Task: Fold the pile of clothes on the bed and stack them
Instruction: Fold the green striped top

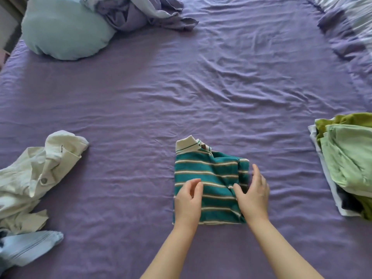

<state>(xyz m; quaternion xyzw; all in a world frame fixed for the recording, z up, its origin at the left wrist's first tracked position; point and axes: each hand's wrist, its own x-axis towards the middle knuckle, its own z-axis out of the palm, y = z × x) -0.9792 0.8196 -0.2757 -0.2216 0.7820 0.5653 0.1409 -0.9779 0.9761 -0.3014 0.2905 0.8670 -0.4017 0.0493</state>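
both hands palm-down on folded teal white-striped knit polo shirt (pixel 209 178): left hand (pixel 188 200) fingers loosely bent, right hand (pixel 252 195) spread, neither gripping.

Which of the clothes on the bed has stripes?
The teal shirt under both hands, folded square, with white stripes. The cream garment at left and the green stack at right are plain.

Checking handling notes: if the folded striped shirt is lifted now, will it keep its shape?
Probably not by itself: the striped shirt looks like soft knit and would likely sag or unfold if lifted by one edge. It seems light. Both hands, left hand and right hand, underneath should keep it square.
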